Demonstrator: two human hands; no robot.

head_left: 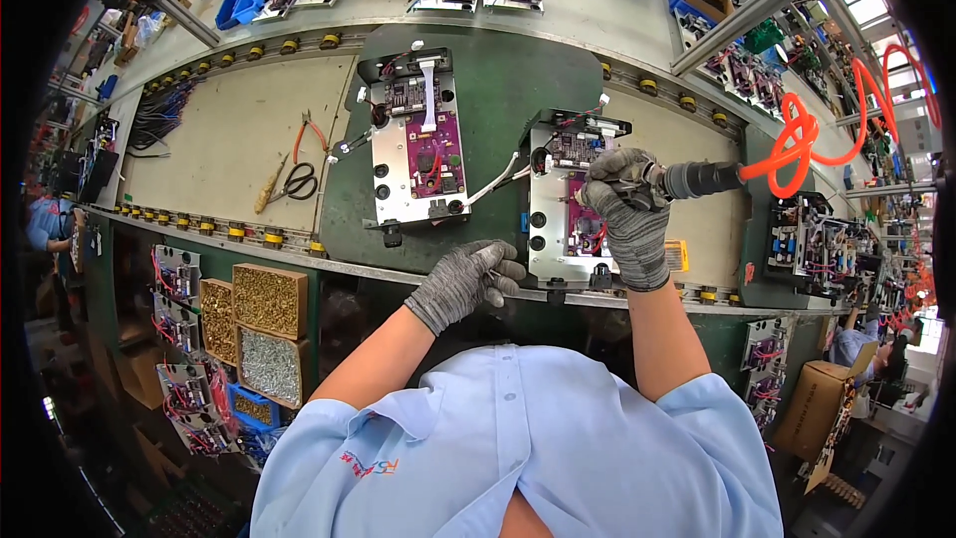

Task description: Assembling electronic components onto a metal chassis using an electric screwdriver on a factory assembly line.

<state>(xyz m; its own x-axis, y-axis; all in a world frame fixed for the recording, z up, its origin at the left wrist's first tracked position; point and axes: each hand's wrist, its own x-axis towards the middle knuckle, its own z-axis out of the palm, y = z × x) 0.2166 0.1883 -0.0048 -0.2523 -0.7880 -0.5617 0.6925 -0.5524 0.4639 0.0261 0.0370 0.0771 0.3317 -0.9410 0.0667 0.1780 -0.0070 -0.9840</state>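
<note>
My right hand [632, 209], in a grey knit glove, is wrapped round a pneumatic screwdriver [702, 179] with a black body and an orange coiled hose. It is over the right-hand metal unit [548, 261], which carries a purple circuit board [576, 229]. The tool's tip is hidden by my fingers. At that unit's near left corner is my left hand [468, 281], gloved too, its fingers curled together; what they hold, if anything, is too small to make out. To the left lies a similar unit [435, 154] with a white ribbon cable, joined by white wires to the right one.
Both units rest on a green board [498, 70] on a roller conveyor. Scissors [299, 179], pliers [317, 130] and a yellow-handled tool [267, 191] lie left. Below them are boxes of brass-coloured [269, 299] and silver fasteners [271, 369]. More units [817, 249] stand right.
</note>
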